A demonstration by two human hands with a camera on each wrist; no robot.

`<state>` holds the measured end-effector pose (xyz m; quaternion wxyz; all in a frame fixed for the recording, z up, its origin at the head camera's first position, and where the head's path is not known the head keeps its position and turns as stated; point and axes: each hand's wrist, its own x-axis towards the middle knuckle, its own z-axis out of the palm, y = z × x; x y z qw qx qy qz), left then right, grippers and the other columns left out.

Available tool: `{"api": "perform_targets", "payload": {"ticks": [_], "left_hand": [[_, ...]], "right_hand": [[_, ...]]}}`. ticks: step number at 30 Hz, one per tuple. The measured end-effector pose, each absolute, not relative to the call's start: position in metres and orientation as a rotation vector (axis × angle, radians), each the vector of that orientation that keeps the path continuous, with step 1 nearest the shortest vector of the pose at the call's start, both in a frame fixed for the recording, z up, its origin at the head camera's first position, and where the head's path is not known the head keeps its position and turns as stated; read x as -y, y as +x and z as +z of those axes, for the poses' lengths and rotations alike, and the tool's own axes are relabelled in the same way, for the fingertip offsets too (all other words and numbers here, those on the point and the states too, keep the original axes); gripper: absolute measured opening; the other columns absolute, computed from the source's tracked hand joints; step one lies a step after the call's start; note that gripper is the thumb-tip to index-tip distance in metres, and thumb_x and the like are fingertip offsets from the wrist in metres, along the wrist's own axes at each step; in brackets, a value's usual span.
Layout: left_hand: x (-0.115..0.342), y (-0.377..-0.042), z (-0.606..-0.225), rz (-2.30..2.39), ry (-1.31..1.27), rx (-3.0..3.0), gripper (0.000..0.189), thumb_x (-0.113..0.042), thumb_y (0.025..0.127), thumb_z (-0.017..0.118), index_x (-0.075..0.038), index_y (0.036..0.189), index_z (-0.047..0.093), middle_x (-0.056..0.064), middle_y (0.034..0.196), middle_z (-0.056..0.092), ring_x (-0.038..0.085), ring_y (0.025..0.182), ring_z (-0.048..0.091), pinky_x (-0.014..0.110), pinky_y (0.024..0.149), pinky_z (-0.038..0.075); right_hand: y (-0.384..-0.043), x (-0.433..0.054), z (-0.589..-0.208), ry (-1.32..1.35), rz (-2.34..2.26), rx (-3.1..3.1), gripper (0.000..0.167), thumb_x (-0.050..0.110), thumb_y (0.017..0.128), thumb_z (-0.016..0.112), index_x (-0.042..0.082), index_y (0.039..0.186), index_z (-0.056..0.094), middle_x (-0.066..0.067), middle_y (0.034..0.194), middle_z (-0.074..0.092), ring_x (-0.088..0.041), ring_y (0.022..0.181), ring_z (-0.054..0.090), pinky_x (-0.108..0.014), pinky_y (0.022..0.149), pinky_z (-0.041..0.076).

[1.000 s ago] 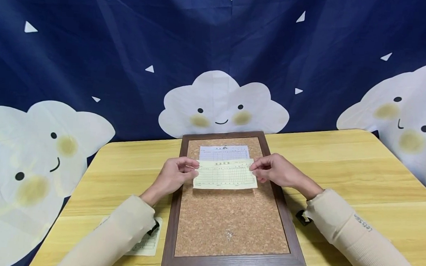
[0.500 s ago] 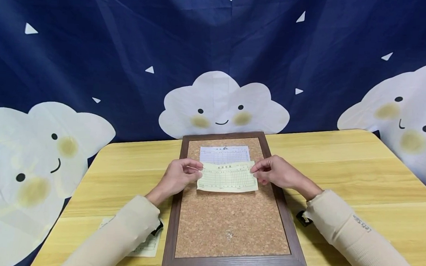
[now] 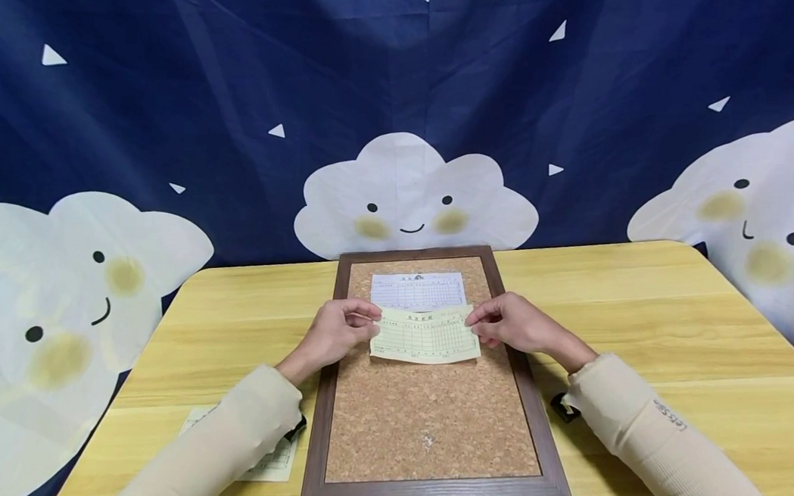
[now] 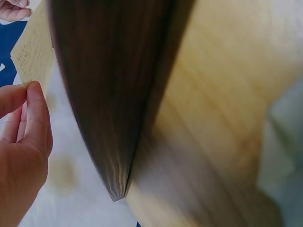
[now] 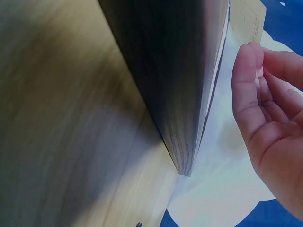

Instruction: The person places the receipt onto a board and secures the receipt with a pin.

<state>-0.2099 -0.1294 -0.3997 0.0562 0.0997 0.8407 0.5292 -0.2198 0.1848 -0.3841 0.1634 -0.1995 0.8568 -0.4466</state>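
My left hand [image 3: 340, 328] pinches the left edge of a pale yellow-green printed form [image 3: 426, 335] between thumb and fingers. At the opposite edge, my right hand [image 3: 515, 322] pinches the same form. The paper bows slightly along its middle, over the upper half of a cork board [image 3: 427, 424] with a dark brown frame. Behind its top edge lies a white-lilac form [image 3: 418, 289] on the cork, a small dark spot at its top middle. In the left wrist view, thumb and fingertips grip a corner of the form [image 4: 35, 56]; the right wrist view shows the other corner gripped.
Partly under the left sleeve, another printed form [image 3: 274, 464] lies on the wooden table [image 3: 230, 306] left of the board. The board's raised frame [image 3: 436, 493] runs all round the cork. A dark blue curtain [image 3: 243, 79] with white clouds hangs behind the table.
The held form has moved slightly toward me and right, uncovering more of the lilac form. It has gone from flat to gently bowed. Both hands keep their pinch.
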Motion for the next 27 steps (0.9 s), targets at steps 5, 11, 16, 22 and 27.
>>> {"api": "perform_targets", "payload": {"ticks": [5, 11, 16, 22, 27], "left_hand": [[0.1306, -0.2109, -0.4015, 1.590, 0.299, -2.563, 0.018, 0.005, 0.086, 0.073, 0.002, 0.103, 0.073, 0.013, 0.100, 0.073, 0.023, 0.090, 0.069, 0.026, 0.072, 0.055], [0.1306, -0.2121, -0.4026, 1.573, 0.280, -2.582, 0.017, 0.006, 0.085, 0.073, 0.001, 0.101, 0.073, 0.011, 0.100, 0.072, 0.021, 0.089, 0.069, 0.026, 0.074, 0.055], [0.1296, -0.2116, -0.4016, 1.563, 0.271, -2.600, 0.018, 0.008, 0.084, 0.073, 0.002, 0.100, 0.073, 0.011, 0.101, 0.072, 0.021, 0.088, 0.069, 0.028, 0.075, 0.055], [0.1291, -0.2102, -0.4003, 1.531, 0.237, -2.621, 0.018, 0.008, 0.082, 0.074, 0.001, 0.099, 0.074, 0.009, 0.101, 0.072, 0.021, 0.088, 0.069, 0.028, 0.074, 0.055], [0.1303, -0.2100, -0.4014, 1.507, 0.240, -2.632, 0.018, 0.007, 0.083, 0.074, 0.001, 0.100, 0.074, 0.008, 0.099, 0.072, 0.020, 0.087, 0.069, 0.029, 0.075, 0.055]], "right_hand": [[-0.2213, -0.1843, -0.3848, -0.560, -1.266, -2.447, 0.014, -0.005, 0.094, 0.061, -0.009, 0.103, 0.070, -0.005, 0.076, 0.065, -0.018, 0.070, 0.061, -0.033, 0.066, 0.057], [-0.2229, -0.1830, -0.3865, -0.576, -1.255, -2.444, 0.014, -0.005, 0.094, 0.061, -0.009, 0.103, 0.070, -0.007, 0.077, 0.066, -0.019, 0.071, 0.061, -0.034, 0.065, 0.057], [-0.2239, -0.1827, -0.3885, -0.573, -1.245, -2.440, 0.014, -0.005, 0.094, 0.060, -0.009, 0.104, 0.071, -0.008, 0.079, 0.067, -0.019, 0.071, 0.062, -0.033, 0.064, 0.057], [-0.2247, -0.1820, -0.3907, -0.575, -1.218, -2.453, 0.015, -0.005, 0.095, 0.060, -0.008, 0.105, 0.071, -0.007, 0.081, 0.067, -0.018, 0.071, 0.063, -0.032, 0.063, 0.057], [-0.2249, -0.1809, -0.3916, -0.572, -1.190, -2.466, 0.015, -0.004, 0.095, 0.061, -0.007, 0.105, 0.071, -0.006, 0.082, 0.068, -0.017, 0.071, 0.063, -0.032, 0.064, 0.057]]}}
